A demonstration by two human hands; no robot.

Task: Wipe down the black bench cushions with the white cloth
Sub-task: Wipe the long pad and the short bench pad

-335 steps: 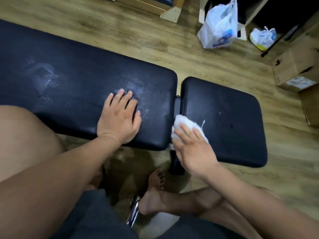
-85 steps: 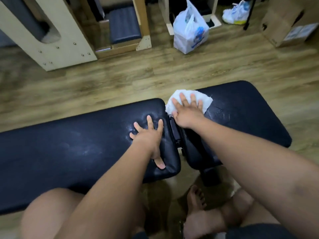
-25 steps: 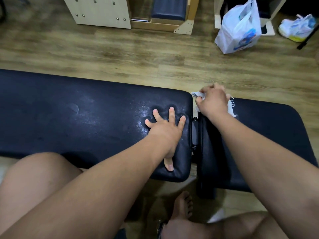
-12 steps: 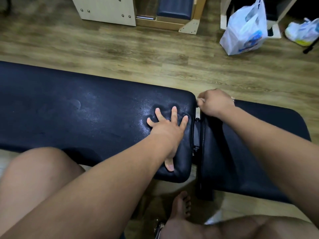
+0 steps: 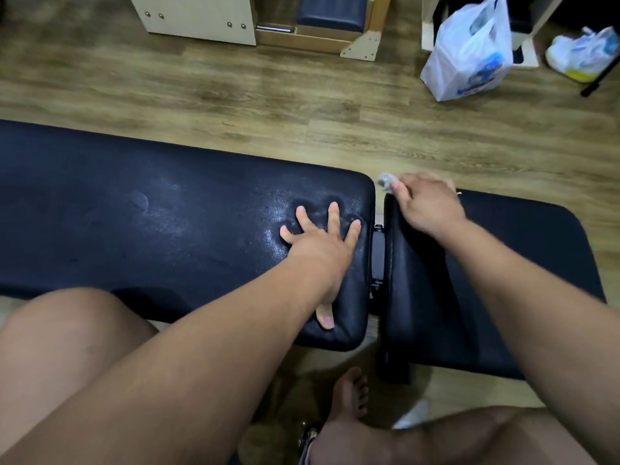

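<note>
Two black bench cushions lie end to end: a long one on the left and a shorter one on the right, with a narrow gap and a metal hinge between them. My left hand presses flat on the long cushion's right end, fingers spread. My right hand is closed on the bunched white cloth at the far left corner of the short cushion, right by the gap. Only a small tuft of cloth shows beyond my fingers.
Wooden floor lies beyond the bench. A white plastic bag stands at the far right, a second bag beside it. Pale wooden furniture with a dark pad sits at the top. My knees and a bare foot are below the bench.
Over the last second my right hand bunched the cloth up and kept it at the far corner by the gap. My left hand stayed pressed in place.
</note>
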